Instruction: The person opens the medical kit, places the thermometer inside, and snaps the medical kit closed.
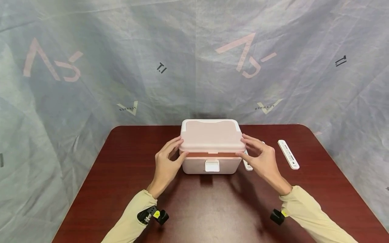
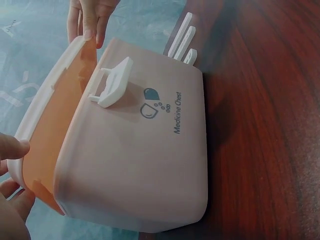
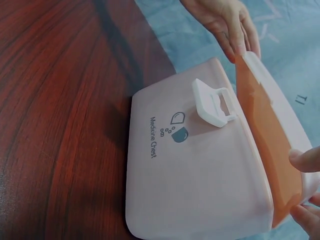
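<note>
- Box point(image 1: 194, 166): pale pink, stands upright on the table point(image 1: 206, 209), toward its far edge, between the two hands.
- Lid point(image 1: 212, 136): partly raised at the front; an orange inner face shows in the gap between lid and box in both wrist views.
- Latch point(image 1: 212, 165): white, on the front of the box, swung outward and clear of the lid.
- Marking: "Medicine Chest" and a capsule picture on the front of the box, legible in both wrist views.
- Left hand point(image 1: 168, 163): fingers and thumb pinch the lid at its left front corner.
- Right hand point(image 1: 262, 160): fingers and thumb pinch the lid at its right front corner.
- White strips point(image 1: 288, 154): flat, on the table to the right of the box; one lies well apart from it, others are partly hidden behind the right hand.
- Sleeves point(image 1: 130, 216): light; a black device sits at each wrist.
- Cloth point(image 1: 194, 67): grey, printed with letters, hangs behind the table.
</note>
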{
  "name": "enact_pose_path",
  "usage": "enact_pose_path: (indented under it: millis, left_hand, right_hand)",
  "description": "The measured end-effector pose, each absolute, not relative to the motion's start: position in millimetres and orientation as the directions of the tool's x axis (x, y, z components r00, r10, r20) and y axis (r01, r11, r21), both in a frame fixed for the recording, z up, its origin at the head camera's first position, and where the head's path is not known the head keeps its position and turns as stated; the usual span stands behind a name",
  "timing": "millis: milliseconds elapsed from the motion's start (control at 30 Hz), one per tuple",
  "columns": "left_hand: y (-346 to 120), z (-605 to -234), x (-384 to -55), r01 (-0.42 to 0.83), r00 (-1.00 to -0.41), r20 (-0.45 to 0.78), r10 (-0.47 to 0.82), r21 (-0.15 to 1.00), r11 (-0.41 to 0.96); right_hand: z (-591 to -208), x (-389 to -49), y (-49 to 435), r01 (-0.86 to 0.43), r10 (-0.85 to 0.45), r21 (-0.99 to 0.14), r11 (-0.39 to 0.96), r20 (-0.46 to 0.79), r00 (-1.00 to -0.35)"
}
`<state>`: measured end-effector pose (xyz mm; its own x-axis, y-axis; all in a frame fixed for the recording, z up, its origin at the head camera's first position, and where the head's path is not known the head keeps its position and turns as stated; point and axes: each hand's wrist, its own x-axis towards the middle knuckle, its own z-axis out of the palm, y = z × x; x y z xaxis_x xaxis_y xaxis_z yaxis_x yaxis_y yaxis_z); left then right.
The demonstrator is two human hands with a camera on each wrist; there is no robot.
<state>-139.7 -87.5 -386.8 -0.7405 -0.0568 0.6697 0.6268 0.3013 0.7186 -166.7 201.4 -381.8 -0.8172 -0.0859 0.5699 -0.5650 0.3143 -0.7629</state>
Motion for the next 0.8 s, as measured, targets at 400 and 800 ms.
enact_pose_path:
  millis: [400,800]
  left_hand:
    - [-88,-389,-144,0.621,-0.748,0.661,-0.058,0.728,0.290]
    - [-85,-376,-142,0.634,-0.726,0.683,-0.082,0.710,0.305]
  right_hand:
    - [-374,-167,203,-0.567,-0.117,-0.750,0.339,0.565,-0.817]
    - [-355,-160,197,-0.567,-0.141,-0.742,0.358,0.558,-0.818]
